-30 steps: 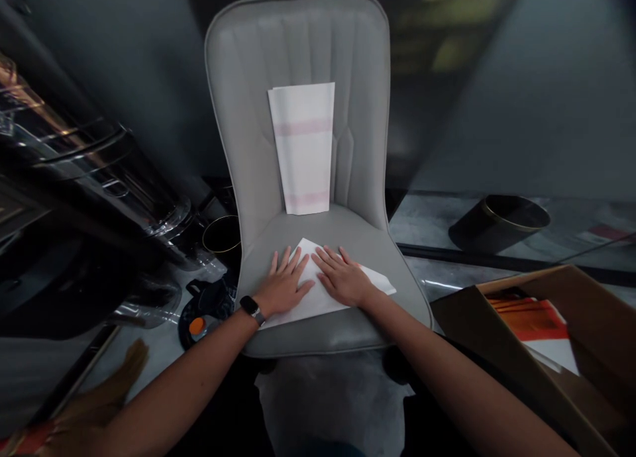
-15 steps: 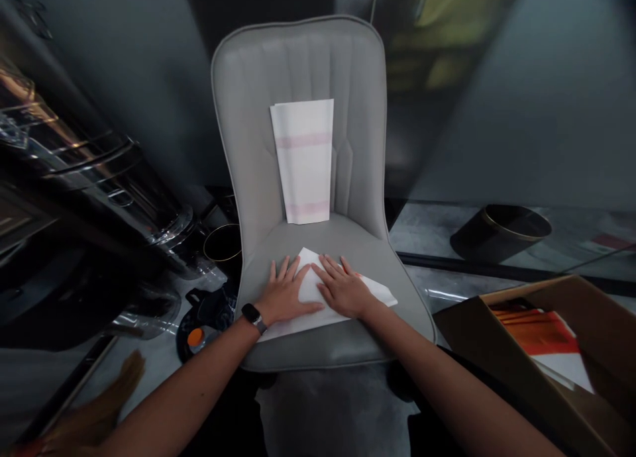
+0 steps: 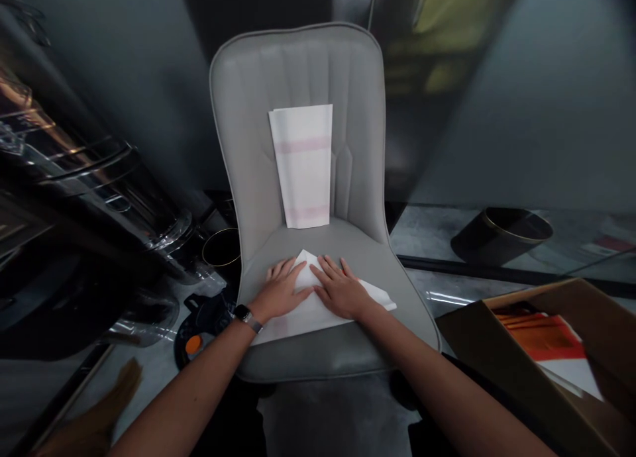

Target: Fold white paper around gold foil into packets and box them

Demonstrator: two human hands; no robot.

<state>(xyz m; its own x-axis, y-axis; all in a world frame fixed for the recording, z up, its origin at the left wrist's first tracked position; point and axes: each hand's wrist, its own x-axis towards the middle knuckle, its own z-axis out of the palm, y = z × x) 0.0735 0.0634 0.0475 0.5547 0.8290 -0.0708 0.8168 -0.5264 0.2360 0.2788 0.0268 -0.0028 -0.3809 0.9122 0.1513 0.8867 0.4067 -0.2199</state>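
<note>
A sheet of white paper [image 3: 318, 311], partly folded to a point at its far end, lies on the seat of a grey chair [image 3: 328, 357]. My left hand [image 3: 281, 291] presses flat on its left side, fingers spread, with a watch on the wrist. On the right part of the paper rests my right hand [image 3: 340, 290], also flat with fingers stretched out. The two hands cover much of the folds. Against the backrest leans a folded white paper [image 3: 304, 175] with two faint pink bands.
At the right stands an open cardboard box [image 3: 527, 371] holding orange-and-white printed paper [image 3: 546, 338]. A black bin [image 3: 501, 238] shows behind it at right, another black bin [image 3: 221, 248] left of the chair. An orange-capped bottle [image 3: 193, 344] is at lower left.
My left hand has slid slightly over the paper and its fingers have drawn in a little. My right hand stays nearly in place. The view has shifted slightly.
</note>
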